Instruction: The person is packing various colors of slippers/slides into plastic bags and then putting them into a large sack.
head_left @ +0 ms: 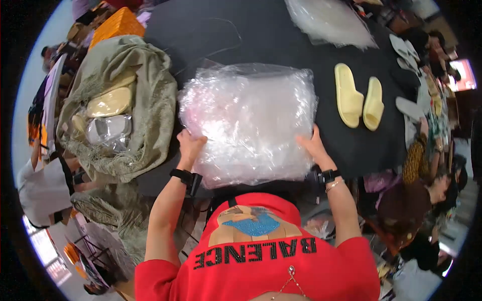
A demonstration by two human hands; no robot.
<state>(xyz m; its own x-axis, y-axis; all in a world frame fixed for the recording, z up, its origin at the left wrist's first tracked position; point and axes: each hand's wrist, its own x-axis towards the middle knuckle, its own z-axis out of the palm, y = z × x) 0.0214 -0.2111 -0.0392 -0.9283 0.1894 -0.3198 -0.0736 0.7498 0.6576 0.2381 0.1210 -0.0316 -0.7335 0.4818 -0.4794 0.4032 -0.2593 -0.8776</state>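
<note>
Head view: forearms (166, 213) angled up from lower edge; left hand (190, 149) and right hand (315, 148) gripping opposite sides of stack of clear plastic bags (251, 120), centre frame, on black desk (196, 30).

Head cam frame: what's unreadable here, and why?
All in the head view:
- Left hand and right hand: some fingers, hidden by the clear plastic stack.
- That stack's layer count: lost in glare and overlapping film.
- Lower contents of the sack: covered by slippers and cloth folds.
- Far end of the other plastic pile: cut off by the upper edge.
</note>
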